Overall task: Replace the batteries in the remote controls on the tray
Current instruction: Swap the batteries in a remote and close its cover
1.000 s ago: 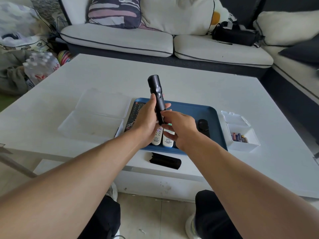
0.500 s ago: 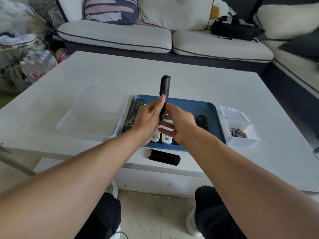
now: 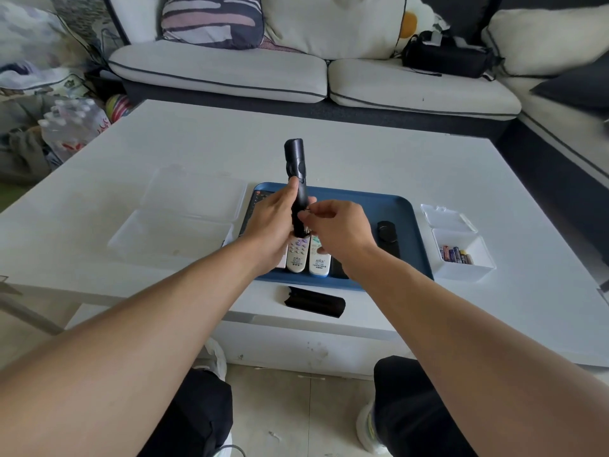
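Head view: black remote (image 3: 296, 179) is held upright above the blue tray (image 3: 408, 225), gripped by the left hand (image 3: 273, 225). Right hand (image 3: 339, 229) is curled at its lower end; what is pinched cannot be told. Battery cover (image 3: 314, 301) is seen just before the tray, clear box (image 3: 178, 222) left, batteries (image 3: 456, 253) in the small box (image 3: 461, 245) right. White remotes (image 3: 308, 257) on the tray are partly hidden by the hands.

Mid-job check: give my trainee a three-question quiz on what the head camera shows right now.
1. True or false: the left hand grips the black remote upright above the blue tray.
2. Where does the black battery cover lie? A) in the tray B) on the table in front of the tray C) in the clear box
3. Fill in: the spare batteries sit in the small white box to the tray's ____.

Key: 1 true; 2 B; 3 right.
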